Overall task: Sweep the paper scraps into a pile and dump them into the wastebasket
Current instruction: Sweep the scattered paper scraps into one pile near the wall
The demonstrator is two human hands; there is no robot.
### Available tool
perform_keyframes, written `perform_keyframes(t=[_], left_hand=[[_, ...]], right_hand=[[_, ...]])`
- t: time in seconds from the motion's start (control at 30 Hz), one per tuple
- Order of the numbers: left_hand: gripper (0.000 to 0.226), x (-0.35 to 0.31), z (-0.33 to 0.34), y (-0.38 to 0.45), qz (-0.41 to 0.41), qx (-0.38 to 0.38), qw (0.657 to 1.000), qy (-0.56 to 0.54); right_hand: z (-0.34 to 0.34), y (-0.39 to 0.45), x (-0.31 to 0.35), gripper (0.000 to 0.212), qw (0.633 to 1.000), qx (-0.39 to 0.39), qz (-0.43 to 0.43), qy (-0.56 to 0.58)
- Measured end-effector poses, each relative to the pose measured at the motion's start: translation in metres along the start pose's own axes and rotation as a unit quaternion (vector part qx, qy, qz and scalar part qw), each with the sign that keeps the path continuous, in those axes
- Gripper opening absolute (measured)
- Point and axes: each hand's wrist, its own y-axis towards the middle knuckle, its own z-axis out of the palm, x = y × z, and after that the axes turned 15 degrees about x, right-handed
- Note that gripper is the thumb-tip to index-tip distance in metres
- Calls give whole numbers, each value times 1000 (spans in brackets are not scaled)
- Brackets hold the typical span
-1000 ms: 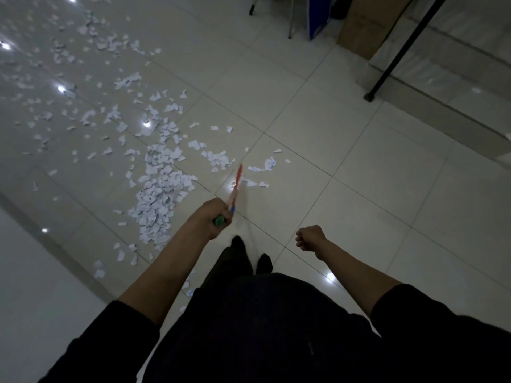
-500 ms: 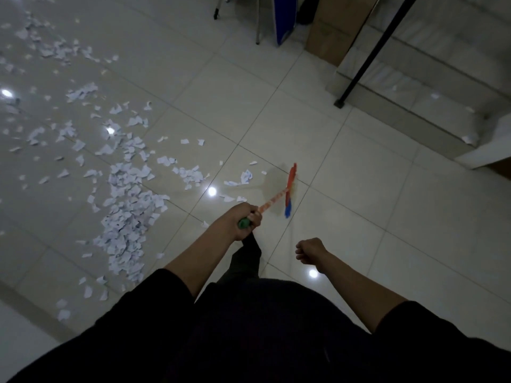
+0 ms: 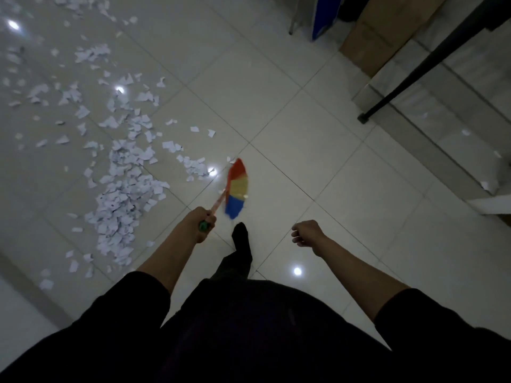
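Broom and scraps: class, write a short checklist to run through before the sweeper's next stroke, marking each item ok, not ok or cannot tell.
1. Left hand grips the broom handle: ok.
2. Broom head beside the nearest paper scraps: ok.
3. Scraps gathered into one pile: not ok, many lie scattered.
4. Right hand free: ok, curled, holding nothing.
5. Wastebasket within sight: not ok.
6. Bristles touching the floor: cannot tell.

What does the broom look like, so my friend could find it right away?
Start at the tiled floor and the long heap of white paper scraps. Just right of it, the left hand grips a thin orange handle. Its broom has red, yellow and blue bristle bands, the only bright thing there.
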Motion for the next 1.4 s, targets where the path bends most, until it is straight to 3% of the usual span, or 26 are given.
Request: perform_keyframes(t=[0.13,0.2,0.23,0.33,0.57,0.67,0.77,1.1,1.23,1.4], left_hand=[[23,-19,-24,-8,36,-100,991,82],[45,-29,-28,-10,54,-141,979,134],[35,-35,-27,-13,60,-146,976,152],[35,-47,-12,-21,80,-165,967,175],[31,-75,16,-32,115,-107,984,79],[48,-82,29,-35,148,-65,986,45],[26,-85,48,-38,142,-17,989,36],[14,-123,87,-8,64,83,994,5],[13,-153,95,18,59,74,995,-4],[20,-209,96,49,70,-22,997,15]], right_hand=[[12,9,3,12,998,22,30,-40],[18,10,6,11,997,37,36,-57],[20,12,8,11,996,43,37,-67],[23,13,20,12,993,51,36,-101],[15,22,54,10,987,51,26,-148],[8,27,68,11,986,42,18,-160],[0,29,79,12,988,36,11,-153],[-34,41,116,11,991,16,22,-130],[-48,57,138,9,991,11,41,-126],[-64,88,191,5,991,2,62,-118]])
